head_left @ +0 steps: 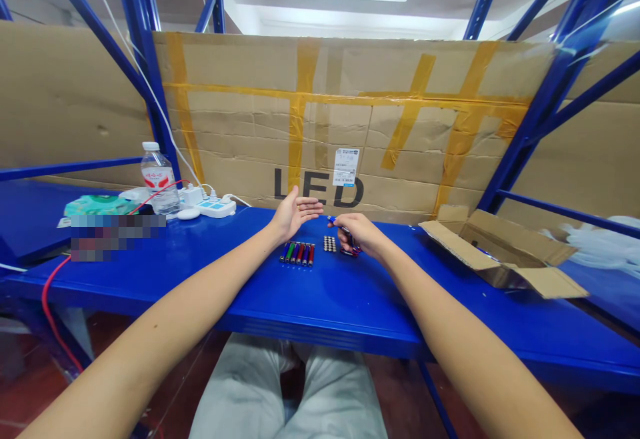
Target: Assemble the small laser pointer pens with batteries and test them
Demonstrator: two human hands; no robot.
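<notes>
My left hand (296, 214) hovers palm-up over the blue shelf (320, 292), fingers stretched out and empty. Just below it lies a row of several small coloured cylinders (298, 253), green, blue, red and purple. My right hand (357, 231) is closed on a small blue cylinder (332, 219) whose tip sticks out toward the left hand. More small coloured pieces lie under the right hand. Between the hands stands a cluster of small metal batteries (329, 243).
An open cardboard box (505, 252) lies to the right. At the left stand a water bottle (159, 179), a white power strip (209, 206) with plugs and cables, and a teal packet (97, 205). A taped cardboard wall (350, 125) closes the back.
</notes>
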